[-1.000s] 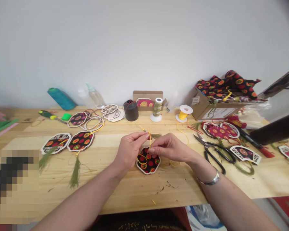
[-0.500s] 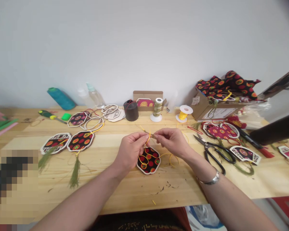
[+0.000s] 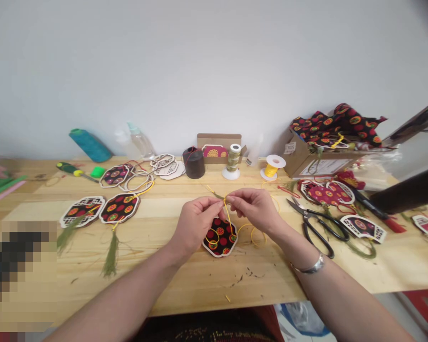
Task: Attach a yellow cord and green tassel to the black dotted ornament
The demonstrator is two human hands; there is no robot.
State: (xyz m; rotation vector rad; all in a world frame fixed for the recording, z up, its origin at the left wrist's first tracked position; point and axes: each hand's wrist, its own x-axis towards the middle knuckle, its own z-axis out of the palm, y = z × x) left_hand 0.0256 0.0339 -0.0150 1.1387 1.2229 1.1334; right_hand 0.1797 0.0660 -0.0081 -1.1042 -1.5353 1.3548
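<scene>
My left hand [image 3: 199, 219] and my right hand [image 3: 251, 207] meet fingertip to fingertip over the middle of the table, both closed in a pinch. Between them is yellow cord [image 3: 228, 217], with a strand hanging down from the fingertips. A thin olive-green strand [image 3: 218, 195] pokes out beyond the fingers. Below lies a lobed pendant [image 3: 221, 241] with black, red-dotted patterned fabric and a pale wooden rim, partly covered by my left hand. Loops of the cord rest on the pendant and on the wood to its right.
Black-handled scissors [image 3: 312, 223] lie right of my right hand. A yellow cord spool [image 3: 272, 168], a green thread spool [image 3: 233, 161] and a black thread cone [image 3: 194, 164] stand behind. Tasselled pendants [image 3: 120, 209] lie left. A cardboard box [image 3: 317, 164] with fabric stands back right.
The yellow cord at my fingertips has shifted right, and its strand now slants down to the right. My left fingertips have moved slightly right, closer to my right hand.
</scene>
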